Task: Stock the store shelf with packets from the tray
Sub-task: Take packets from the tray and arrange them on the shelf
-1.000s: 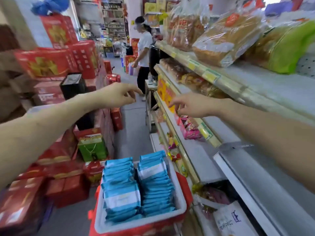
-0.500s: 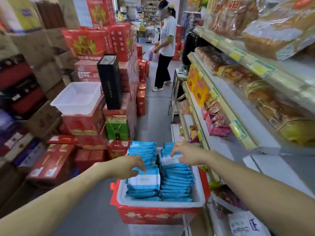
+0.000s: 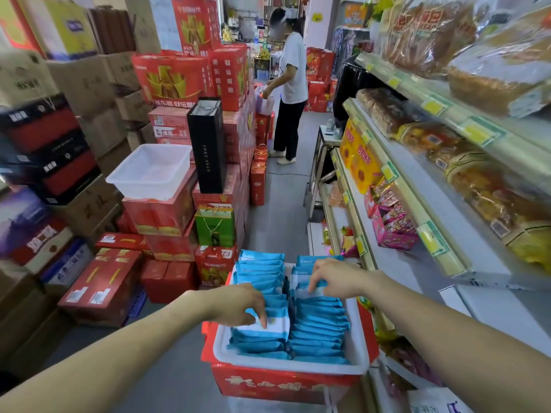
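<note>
Blue-white packets (image 3: 319,323) pack the tray (image 3: 292,369); left hand (image 3: 235,304) and right hand (image 3: 337,278) each pinch one.

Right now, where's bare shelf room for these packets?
Bare grey shelf just this side of the pink box. Also a strip between the price rail and bread one tier up. Crowded: tray packed with packets, top shelf full.

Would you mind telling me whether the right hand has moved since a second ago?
Yes. The right hand has come down from the shelf edge to the tray, its fingers now on the right row of packets.
</note>
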